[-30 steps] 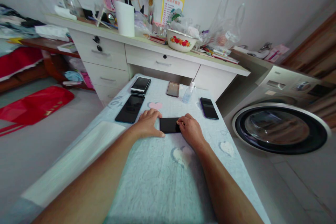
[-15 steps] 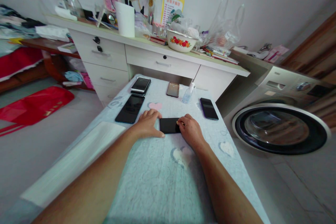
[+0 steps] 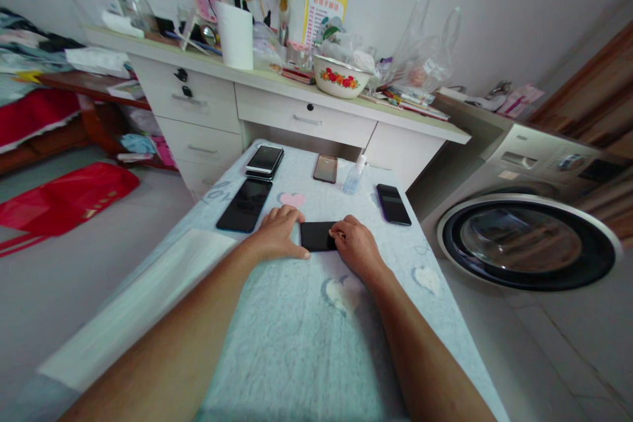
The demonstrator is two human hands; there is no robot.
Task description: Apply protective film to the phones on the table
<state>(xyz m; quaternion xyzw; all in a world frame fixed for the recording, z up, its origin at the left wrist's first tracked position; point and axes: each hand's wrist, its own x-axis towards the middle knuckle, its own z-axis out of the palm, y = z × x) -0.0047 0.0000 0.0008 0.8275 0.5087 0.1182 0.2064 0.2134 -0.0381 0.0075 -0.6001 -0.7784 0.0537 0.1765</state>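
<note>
A black phone [image 3: 315,236] lies sideways on the cloth-covered table [image 3: 297,343]. At its left end is my left hand [image 3: 280,235], thumb and fingers spread around that edge. My right hand [image 3: 357,242] rests over the phone's right end with its fingers pinched together; what they hold, if anything, is too small to tell. A larger dark phone [image 3: 246,204] is left of my hands, below a stack of phones [image 3: 265,159]. Behind the middle phone are a brownish phone or case [image 3: 326,169] and a clear spray bottle [image 3: 354,175]. Another dark phone [image 3: 393,204] lies at the right.
A pale sheet [image 3: 148,303] lies along the table's left side, under my left forearm. Behind stands a white desk [image 3: 306,105] with drawers, bearing a flowered bowl [image 3: 342,78] and a white paper roll [image 3: 235,36]. A washing machine [image 3: 524,158] is on the right.
My right hand has shifted slightly left across the phone's screen. My left hand stays at the phone's left end.
</note>
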